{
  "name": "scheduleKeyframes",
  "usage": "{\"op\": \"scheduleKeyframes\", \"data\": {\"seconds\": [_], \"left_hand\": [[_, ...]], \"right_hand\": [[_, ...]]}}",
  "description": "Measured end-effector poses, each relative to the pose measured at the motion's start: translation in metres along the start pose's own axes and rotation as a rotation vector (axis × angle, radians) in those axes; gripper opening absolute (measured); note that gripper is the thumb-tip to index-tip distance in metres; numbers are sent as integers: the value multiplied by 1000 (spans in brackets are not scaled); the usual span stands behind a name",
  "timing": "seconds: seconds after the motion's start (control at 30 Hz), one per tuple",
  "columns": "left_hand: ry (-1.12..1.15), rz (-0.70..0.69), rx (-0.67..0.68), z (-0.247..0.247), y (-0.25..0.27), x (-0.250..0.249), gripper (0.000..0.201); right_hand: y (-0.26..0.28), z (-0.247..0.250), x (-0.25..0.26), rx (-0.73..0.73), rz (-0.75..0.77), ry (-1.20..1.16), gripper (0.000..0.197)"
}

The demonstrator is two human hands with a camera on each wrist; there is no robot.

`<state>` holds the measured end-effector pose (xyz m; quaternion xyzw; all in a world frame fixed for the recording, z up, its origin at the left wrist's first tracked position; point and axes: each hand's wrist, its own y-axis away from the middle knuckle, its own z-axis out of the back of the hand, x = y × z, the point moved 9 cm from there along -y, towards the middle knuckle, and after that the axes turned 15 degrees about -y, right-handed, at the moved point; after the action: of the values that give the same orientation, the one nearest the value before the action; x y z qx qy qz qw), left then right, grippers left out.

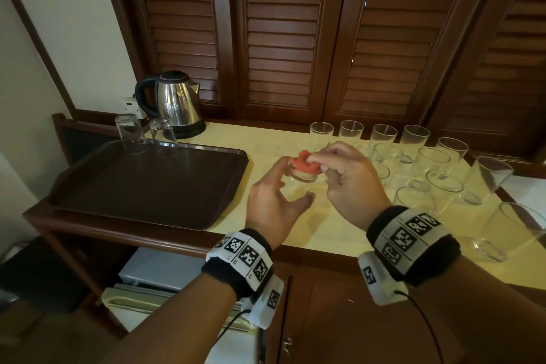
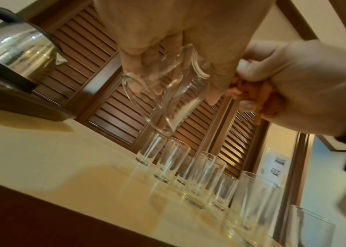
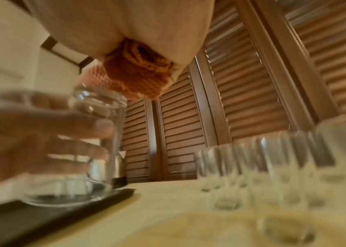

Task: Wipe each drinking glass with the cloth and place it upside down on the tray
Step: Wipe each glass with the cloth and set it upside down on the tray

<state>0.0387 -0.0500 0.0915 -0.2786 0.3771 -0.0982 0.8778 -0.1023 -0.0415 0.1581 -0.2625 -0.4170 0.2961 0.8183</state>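
- My left hand (image 1: 273, 201) holds the clear cylindrical drinking glass (image 1: 301, 173) in the air above the pale yellow countertop (image 1: 283, 224), between the dark brown rectangular plastic tray (image 1: 147, 183) and the cluster of upright clear tumblers (image 1: 428, 162). The fingers curl round its wall; the glass is tilted, base towards my right hand.
- My right hand (image 1: 348, 177) pinches the small crumpled orange knitted cloth (image 1: 307, 164) against the base end of the glass.
- My grip looks light, fingertips only on smooth glass. I judge that a hard push from the cloth could twist the glass out of my left hand and drop it onto the countertop.
- The waiting tumblers stand close together just beside my right hand. A wide swing of that wrist could knock one over, and one falling might topple its neighbours.
- Two clear glasses (image 1: 147, 134) stand upside down at the far left corner of the tray, close to the shiny steel electric kettle (image 1: 174, 103). If I set this one down too near them, rim could clip glass.
- Both wrist views are blurred, so I cannot tell whether the inside is wiped; I might place it unfinished.
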Motion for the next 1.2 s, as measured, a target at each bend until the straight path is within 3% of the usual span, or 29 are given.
{"op": "scheduleKeyframes", "data": {"seconds": [0.13, 0.2, 0.33, 0.47, 0.6, 0.73, 0.87, 0.93, 1.03, 1.13, 1.2], "left_hand": [[17, 15, 8, -6, -1, -5, 71], [9, -1, -8, -1, -3, 1, 65], [-26, -22, -3, -3, 0, -4, 63], [-17, -16, -27, 1, -5, 4, 62], [-31, -37, 3, -5, -4, -4, 64], [-19, -22, -8, -4, -11, 0, 65], [-53, -45, 10, -7, -11, -6, 66], [-51, -40, 1, -8, -13, -8, 72], [-30, -43, -17, -4, -16, -2, 63], [-62, -59, 1, -9, -12, -8, 63], [-57, -52, 8, -10, -14, -10, 67]], "right_hand": [[2, -7, 11, 6, 31, -34, 42], [7, -6, 10, 44, 36, -50, 41], [1, 1, 3, -25, 30, 112, 44], [6, -10, 12, 63, 80, 16, 44], [-2, 1, 1, -27, 47, 139, 45], [1, -7, 10, 35, 51, -10, 44], [-5, 7, 0, -38, 35, 119, 46], [-5, 0, 8, -17, 45, 56, 47], [1, -1, 6, 39, 60, 24, 44], [-2, 11, -4, -51, 17, 155, 46], [-2, 6, 2, -38, 36, 118, 47]]}}
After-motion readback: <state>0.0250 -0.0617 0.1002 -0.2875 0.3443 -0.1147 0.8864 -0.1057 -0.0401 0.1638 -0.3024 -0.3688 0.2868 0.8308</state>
